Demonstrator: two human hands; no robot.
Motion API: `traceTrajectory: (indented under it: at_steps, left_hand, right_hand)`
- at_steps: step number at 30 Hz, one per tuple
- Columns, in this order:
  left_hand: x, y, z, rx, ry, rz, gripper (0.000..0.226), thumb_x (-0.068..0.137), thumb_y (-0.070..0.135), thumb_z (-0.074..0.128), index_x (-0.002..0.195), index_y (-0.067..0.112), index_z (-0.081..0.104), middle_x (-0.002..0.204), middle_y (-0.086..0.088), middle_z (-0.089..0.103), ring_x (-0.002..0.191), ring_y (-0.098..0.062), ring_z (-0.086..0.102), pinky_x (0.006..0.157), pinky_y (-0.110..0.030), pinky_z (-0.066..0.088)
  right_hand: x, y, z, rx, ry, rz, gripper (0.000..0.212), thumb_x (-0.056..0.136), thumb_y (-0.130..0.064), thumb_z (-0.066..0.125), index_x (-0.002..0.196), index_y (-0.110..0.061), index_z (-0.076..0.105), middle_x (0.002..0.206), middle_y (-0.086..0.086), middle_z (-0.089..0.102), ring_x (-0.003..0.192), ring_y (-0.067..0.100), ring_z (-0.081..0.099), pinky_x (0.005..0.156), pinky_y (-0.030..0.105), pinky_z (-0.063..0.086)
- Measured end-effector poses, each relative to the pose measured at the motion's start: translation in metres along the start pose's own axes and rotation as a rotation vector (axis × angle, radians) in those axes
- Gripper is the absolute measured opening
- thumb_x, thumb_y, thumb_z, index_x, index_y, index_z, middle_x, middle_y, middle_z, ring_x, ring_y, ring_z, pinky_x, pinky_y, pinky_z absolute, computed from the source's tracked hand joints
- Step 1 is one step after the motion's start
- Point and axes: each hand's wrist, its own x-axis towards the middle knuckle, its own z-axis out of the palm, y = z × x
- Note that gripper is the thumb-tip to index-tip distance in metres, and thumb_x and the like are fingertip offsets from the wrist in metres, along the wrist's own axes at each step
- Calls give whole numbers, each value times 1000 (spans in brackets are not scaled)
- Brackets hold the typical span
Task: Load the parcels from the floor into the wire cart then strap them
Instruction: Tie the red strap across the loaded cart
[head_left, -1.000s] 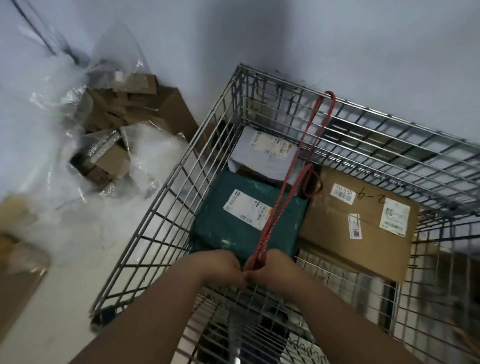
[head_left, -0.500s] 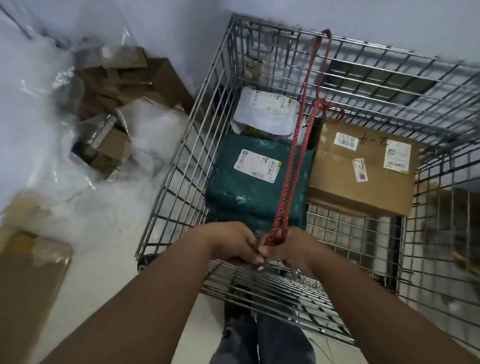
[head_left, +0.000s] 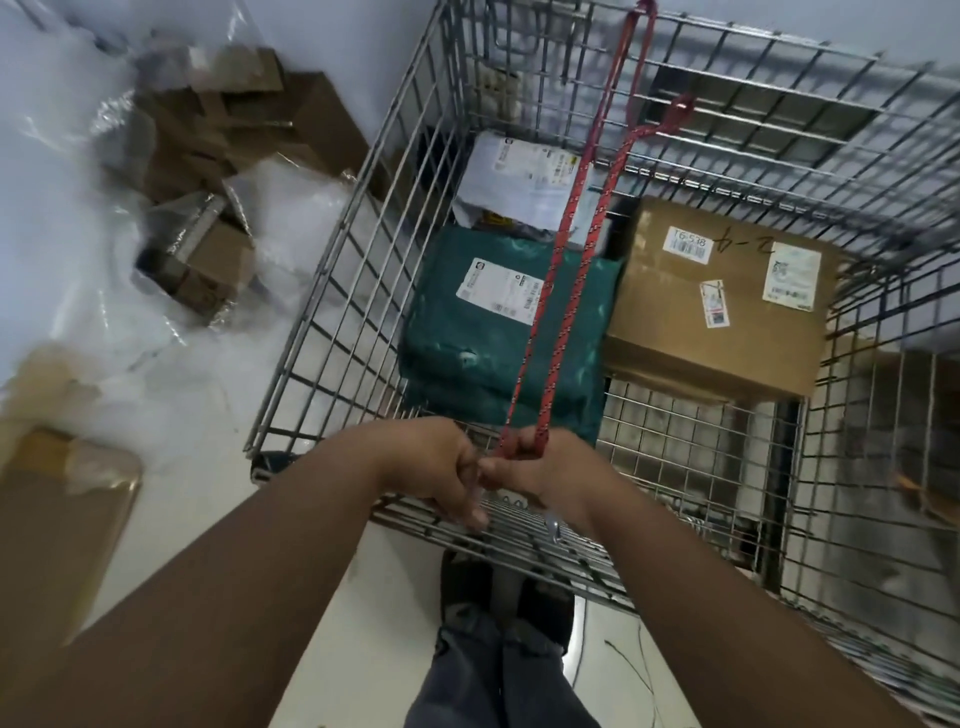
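The wire cart (head_left: 332, 291) holds three parcels: a green bag parcel (head_left: 467, 338), a white bag parcel (head_left: 514, 182) behind it and a brown cardboard box (head_left: 727, 322) on the right. A doubled red rope (head_left: 563, 291) runs from the cart's far rim over the parcels to its near rim. My right hand (head_left: 545, 467) grips the rope's near end at that rim. My left hand (head_left: 441, 467) is curled beside it, fingertips meeting the right hand at the rope end.
Clear plastic bags with crumpled cardboard boxes (head_left: 208, 208) lie on the floor left of the cart. A brown padded parcel (head_left: 57, 509) lies at the near left. My legs and shoes (head_left: 498, 613) stand just behind the cart's near wall. A wall is behind the cart.
The camera has tipped down and closer over the cart. Both hands stay together at the near rim on the rope's end, and the rope stays stretched across the parcels.
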Motion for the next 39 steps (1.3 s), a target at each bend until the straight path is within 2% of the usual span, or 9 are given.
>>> traceTrajectory:
  at_steps: [3, 11, 15, 17, 20, 25, 30, 35, 39]
  left_hand:
    - [-4, 1, 6, 66, 56, -24, 33, 64, 40, 87, 76, 15, 70, 80, 2, 74, 84, -17, 70, 83, -40, 58]
    - [-13, 1, 4, -25, 47, -21, 18, 71, 44, 81, 71, 27, 74, 73, 11, 69, 84, -11, 64, 86, -38, 54]
    - [-11, -2, 9, -30, 30, -46, 18, 69, 41, 84, 69, 27, 73, 70, 15, 68, 82, -8, 63, 80, -32, 51]
    - [-9, -3, 11, -17, 47, -57, 19, 68, 36, 85, 72, 23, 71, 79, 12, 70, 87, -9, 65, 85, -35, 54]
    - [-7, 0, 11, -1, 52, -56, 18, 70, 29, 84, 78, 21, 71, 89, 5, 73, 92, -14, 67, 91, -41, 55]
    - [-2, 1, 11, -6, 1, -5, 24, 72, 27, 84, 89, 22, 68, 91, 2, 73, 92, -17, 69, 91, -44, 55]
    - [0, 2, 12, -6, -1, 24, 19, 74, 26, 82, 85, 24, 67, 82, 6, 70, 88, -17, 69, 87, -40, 57]
    - [0, -3, 14, -34, -6, 55, 25, 76, 26, 80, 95, 21, 66, 94, -1, 71, 94, -21, 68, 89, -45, 56]
    - [1, -9, 16, -139, 0, 109, 16, 79, 17, 77, 88, 21, 65, 86, -2, 71, 90, -20, 70, 87, -41, 58]
  right_hand:
    - [-3, -3, -2, -52, -45, -26, 8, 84, -29, 74, 87, -22, 74, 67, -11, 69, 46, -9, 52, 58, 22, 39]
    - [-9, -5, -1, -62, -73, -40, 16, 81, -17, 78, 94, -10, 72, 72, -8, 70, 51, -9, 55, 51, 6, 40]
    - [-9, -5, 3, -114, -81, -4, 17, 79, -21, 79, 94, -16, 72, 86, -5, 75, 71, -2, 66, 68, 15, 49]
    - [-8, -5, 6, -157, -60, 11, 18, 78, -23, 81, 93, -19, 72, 88, -5, 76, 83, 7, 70, 79, 24, 54]
    - [-4, -5, 9, -238, -28, 5, 17, 77, -23, 81, 91, -20, 72, 88, -3, 75, 87, 11, 70, 87, 34, 57]
    - [-5, -3, 8, -212, -17, 1, 21, 76, -17, 82, 94, -20, 73, 89, -4, 75, 87, 8, 70, 88, 30, 56]
    - [-6, 3, 3, -153, -9, 4, 22, 75, -19, 83, 94, -19, 72, 89, -6, 76, 85, 6, 71, 82, 22, 54]
    - [-6, 4, 3, -83, -45, -23, 18, 76, -13, 81, 88, -23, 71, 85, -8, 76, 79, 0, 70, 76, 14, 52]
    - [-6, 2, 1, -60, -48, -44, 15, 79, -14, 79, 87, -23, 70, 88, -5, 75, 82, 4, 70, 75, 14, 51]
